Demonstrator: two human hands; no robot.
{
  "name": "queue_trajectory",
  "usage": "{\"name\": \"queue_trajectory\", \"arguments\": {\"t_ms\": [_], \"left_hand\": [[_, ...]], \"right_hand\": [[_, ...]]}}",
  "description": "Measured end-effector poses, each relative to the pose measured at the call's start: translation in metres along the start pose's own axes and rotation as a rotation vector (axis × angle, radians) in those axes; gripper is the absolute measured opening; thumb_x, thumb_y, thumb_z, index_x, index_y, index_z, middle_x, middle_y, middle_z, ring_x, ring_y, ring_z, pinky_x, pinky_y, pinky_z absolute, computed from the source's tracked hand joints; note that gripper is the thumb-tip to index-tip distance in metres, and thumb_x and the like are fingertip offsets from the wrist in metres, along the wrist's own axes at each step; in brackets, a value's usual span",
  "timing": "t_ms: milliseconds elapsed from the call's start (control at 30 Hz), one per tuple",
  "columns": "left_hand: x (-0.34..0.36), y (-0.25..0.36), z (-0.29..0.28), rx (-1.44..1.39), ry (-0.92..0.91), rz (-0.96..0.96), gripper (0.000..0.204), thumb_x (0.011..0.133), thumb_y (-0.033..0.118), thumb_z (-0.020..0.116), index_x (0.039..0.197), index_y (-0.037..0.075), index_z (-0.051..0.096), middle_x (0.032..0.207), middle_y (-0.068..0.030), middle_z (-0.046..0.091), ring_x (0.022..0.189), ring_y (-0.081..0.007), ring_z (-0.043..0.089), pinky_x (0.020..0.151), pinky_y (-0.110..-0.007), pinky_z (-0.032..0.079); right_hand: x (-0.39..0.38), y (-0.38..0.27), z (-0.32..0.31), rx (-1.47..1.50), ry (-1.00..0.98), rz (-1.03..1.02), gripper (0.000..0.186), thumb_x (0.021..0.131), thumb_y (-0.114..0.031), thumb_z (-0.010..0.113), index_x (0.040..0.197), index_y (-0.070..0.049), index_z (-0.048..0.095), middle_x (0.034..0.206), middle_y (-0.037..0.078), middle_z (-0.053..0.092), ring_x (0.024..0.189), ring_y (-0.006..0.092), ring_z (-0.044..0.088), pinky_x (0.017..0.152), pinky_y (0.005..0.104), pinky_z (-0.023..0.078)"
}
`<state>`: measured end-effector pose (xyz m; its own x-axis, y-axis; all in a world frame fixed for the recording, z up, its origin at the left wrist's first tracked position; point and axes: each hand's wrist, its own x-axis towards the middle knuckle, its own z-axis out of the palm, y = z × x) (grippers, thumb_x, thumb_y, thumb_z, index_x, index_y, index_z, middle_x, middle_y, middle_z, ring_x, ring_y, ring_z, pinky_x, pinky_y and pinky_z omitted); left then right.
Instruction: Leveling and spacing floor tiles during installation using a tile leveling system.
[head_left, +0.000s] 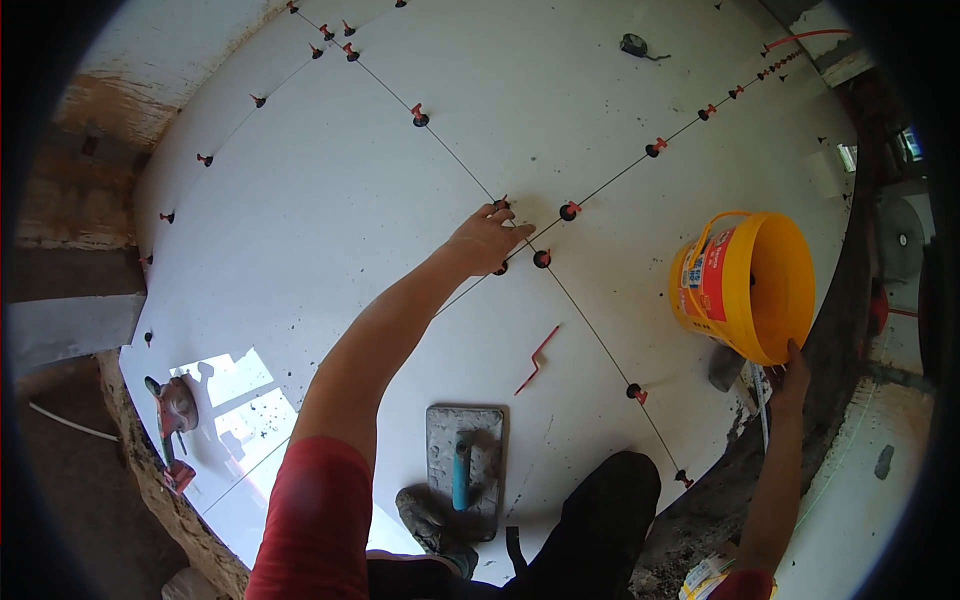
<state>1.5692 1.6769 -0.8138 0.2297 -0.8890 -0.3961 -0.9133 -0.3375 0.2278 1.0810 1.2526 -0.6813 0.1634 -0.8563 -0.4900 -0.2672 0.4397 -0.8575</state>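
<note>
My left hand [487,243] reaches over the crossing of the tile joints, its fingertips bent round a red-and-black tile leveling clip [502,204]. The thumb stands a little off to the right. Other leveling clips [569,211] stand close by in the joints, and one is partly hidden below the hand. On the right, my right hand [790,378] grips the lower rim of a yellow bucket [735,283]. The bucket is tipped, its mouth facing right, and something dark shows inside.
Large white tiles [330,200] cover the floor. A float with a blue handle [461,476] lies near my foot, beside a bent red rod [538,360]. A suction-cup tool [175,405] sits far left, a small dark tool [634,45] at the back. Rough mortar [690,530] borders the right edge.
</note>
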Motion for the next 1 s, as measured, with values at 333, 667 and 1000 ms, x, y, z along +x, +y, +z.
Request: {"name": "queue_trajectory", "arguments": {"t_ms": [333, 667, 1000], "left_hand": [[0.006, -0.014, 0.012, 0.247, -0.036, 0.007, 0.068, 0.102, 0.014, 0.060, 0.167, 0.019, 0.042, 0.156, -0.0042, 0.062, 0.159, -0.0205, 0.036, 0.127, -0.039, 0.028], [0.002, -0.004, 0.037, 0.271, 0.153, -0.038, 0.064, 0.103, 0.017, 0.059, 0.164, 0.006, 0.044, 0.159, -0.0008, 0.059, 0.145, -0.0201, 0.049, 0.113, -0.036, 0.039], [-0.051, 0.001, 0.079, -0.132, 0.618, -0.144, 0.066, 0.098, 0.010, 0.064, 0.161, 0.005, 0.045, 0.158, -0.0117, 0.057, 0.138, -0.0270, 0.055, 0.118, -0.044, 0.040]], "right_hand": [[-0.189, 0.132, 0.221, -0.959, -0.766, -1.064, 0.048, 0.080, -0.002, 0.077, 0.127, -0.003, 0.066, 0.127, 0.016, 0.067, 0.128, 0.0374, 0.059, 0.112, 0.0508, 0.046], [-0.144, 0.214, 0.297, -1.486, -1.115, -1.378, 0.025, 0.090, -0.005, 0.067, 0.115, -0.007, 0.065, 0.110, 0.012, 0.070, 0.126, 0.0332, 0.060, 0.110, 0.0533, 0.046], [-0.131, 0.196, 0.374, -0.975, -0.380, -0.796, 0.027, 0.110, -0.029, 0.057, 0.111, -0.005, 0.069, 0.100, 0.019, 0.074, 0.092, 0.0405, 0.073, 0.080, 0.0537, 0.057]]}}
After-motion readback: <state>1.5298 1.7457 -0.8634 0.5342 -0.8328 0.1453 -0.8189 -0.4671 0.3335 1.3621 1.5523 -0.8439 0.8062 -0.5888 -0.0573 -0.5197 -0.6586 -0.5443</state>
